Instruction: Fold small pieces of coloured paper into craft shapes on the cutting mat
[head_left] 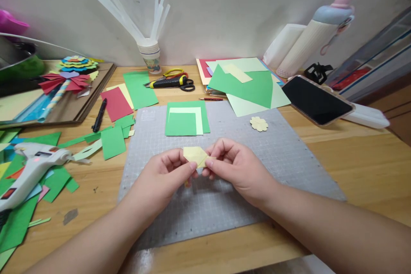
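Note:
Both hands meet over the middle of a grey cutting mat (224,205). My left hand (165,177) and my right hand (236,167) pinch a small folded piece of pale yellow paper (195,155) between thumbs and fingertips, holding it just above the mat. Behind it on the mat lie stacked green paper squares (186,118) and a small yellow paper flower (258,123).
A white glue gun (30,167) lies at the left among green paper scraps. Scissors (173,81), a black pen (99,114), red and green sheets, and a cup of glue sticks (150,58) sit behind. A phone (316,100) and a bottle (321,30) are at the right.

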Demonstrator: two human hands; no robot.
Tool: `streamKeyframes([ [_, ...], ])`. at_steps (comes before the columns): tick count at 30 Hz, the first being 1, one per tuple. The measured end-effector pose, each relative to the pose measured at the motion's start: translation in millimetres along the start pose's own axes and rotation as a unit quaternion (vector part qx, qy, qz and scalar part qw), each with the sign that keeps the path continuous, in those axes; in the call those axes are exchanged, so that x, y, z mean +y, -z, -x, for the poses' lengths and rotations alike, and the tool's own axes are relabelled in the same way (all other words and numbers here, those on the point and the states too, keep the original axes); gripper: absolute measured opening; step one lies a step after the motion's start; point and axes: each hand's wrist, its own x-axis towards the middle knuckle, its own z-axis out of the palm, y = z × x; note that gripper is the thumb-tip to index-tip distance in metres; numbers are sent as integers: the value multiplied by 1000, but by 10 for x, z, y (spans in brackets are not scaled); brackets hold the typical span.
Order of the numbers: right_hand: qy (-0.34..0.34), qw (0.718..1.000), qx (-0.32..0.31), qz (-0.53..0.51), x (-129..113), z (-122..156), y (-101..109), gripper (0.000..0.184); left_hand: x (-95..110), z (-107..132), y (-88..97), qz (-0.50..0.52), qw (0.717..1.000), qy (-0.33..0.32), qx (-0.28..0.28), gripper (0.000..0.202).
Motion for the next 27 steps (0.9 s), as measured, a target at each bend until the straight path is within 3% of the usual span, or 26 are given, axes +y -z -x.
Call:
streamKeyframes([
  [27,-12,1000,4,-23,-4,-5,-12,26,13,-8,-44,-28,999,-16,18,13],
])
